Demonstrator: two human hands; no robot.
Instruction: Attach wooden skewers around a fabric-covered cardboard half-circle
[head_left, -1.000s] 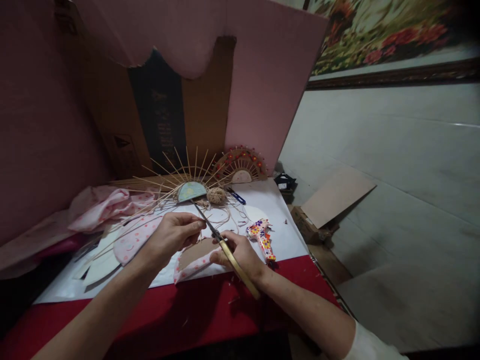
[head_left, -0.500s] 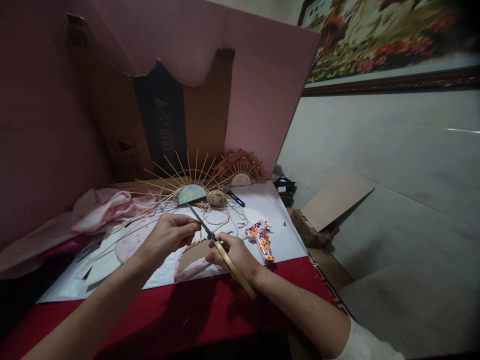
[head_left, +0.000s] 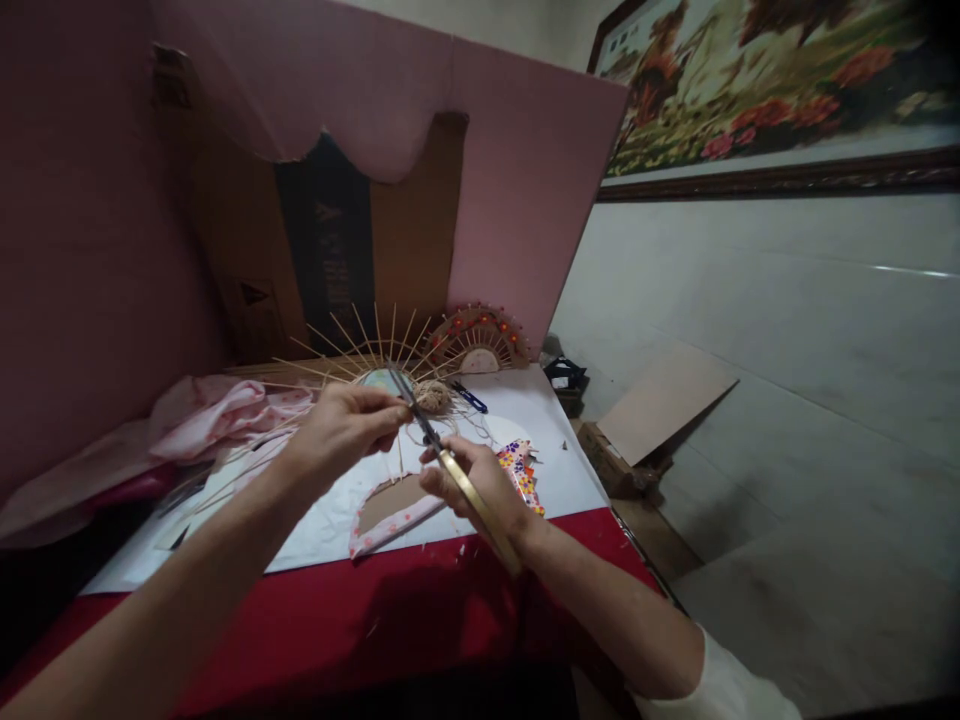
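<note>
My right hand is closed round gold-handled scissors, whose dark blades point up and away toward my left hand. My left hand pinches something thin, a skewer or a strand of twine, just left of the blade tips; I cannot make out which. Under the hands lies a half-round cardboard piece edged in pink dotted fabric on white paper. Behind them stand a ball of twine and a fan of wooden skewers round a pale blue half-disc.
A flowered glue gun lies right of my right hand. A finished skewer fan leans on the pink-and-brown cardboard backdrop. Pink cloth is bunched at the left. A red cloth covers the table's front. A cardboard box sits on the floor.
Both hands have risen and moved away from me, toward the skewer fan. The scissors went with them, their tips now near the ball of twine.
</note>
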